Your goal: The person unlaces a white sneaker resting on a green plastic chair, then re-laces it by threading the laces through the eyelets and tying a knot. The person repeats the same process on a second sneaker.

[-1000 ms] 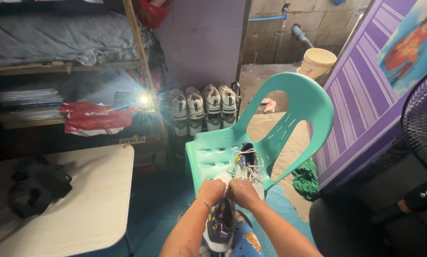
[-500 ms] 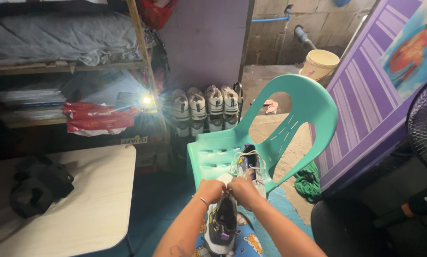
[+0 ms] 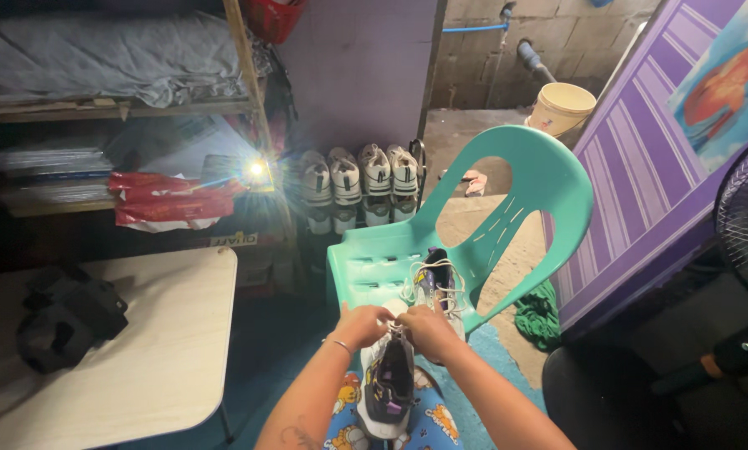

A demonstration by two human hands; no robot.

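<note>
The teal plastic chair (image 3: 549,179) in front of you holds a second sneaker (image 3: 435,283) on its seat, laces loose. A cream bucket (image 3: 560,108) stands behind; its contents cannot be seen. Your left hand (image 3: 361,323) and right hand (image 3: 424,327) meet side by side, forearms angled inward, fingers pinched closed on the white laces at the top of the sneaker (image 3: 388,383) resting on your lap. Its long axis runs away from you; which end is the toe is unclear.

Four sneakers (image 3: 359,187) are counted along the wall, one on the green chair (image 3: 507,179), one in two hands (image 3: 395,327). One bucket (image 3: 560,108), one fan (image 3: 745,218).
</note>
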